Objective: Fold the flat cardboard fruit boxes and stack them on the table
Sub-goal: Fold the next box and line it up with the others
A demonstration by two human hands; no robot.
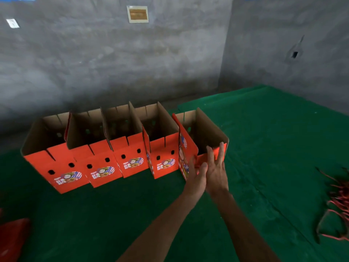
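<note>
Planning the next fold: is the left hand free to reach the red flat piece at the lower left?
Probably yes: the left hand holds nothing, and only bare green cloth lies toward the red flat piece.

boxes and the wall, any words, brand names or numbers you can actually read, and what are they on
None of the text can be read.
Round printed labels on the fronts of the orange boxes: white characters, too blurred to read.
Print on the side panel of the rightmost box, at the person's hands: too blurred and skewed to read.
Framed notice on the grey wall: any writing too small to read.
White paper at upper left of the wall: too blurred to read.
</note>
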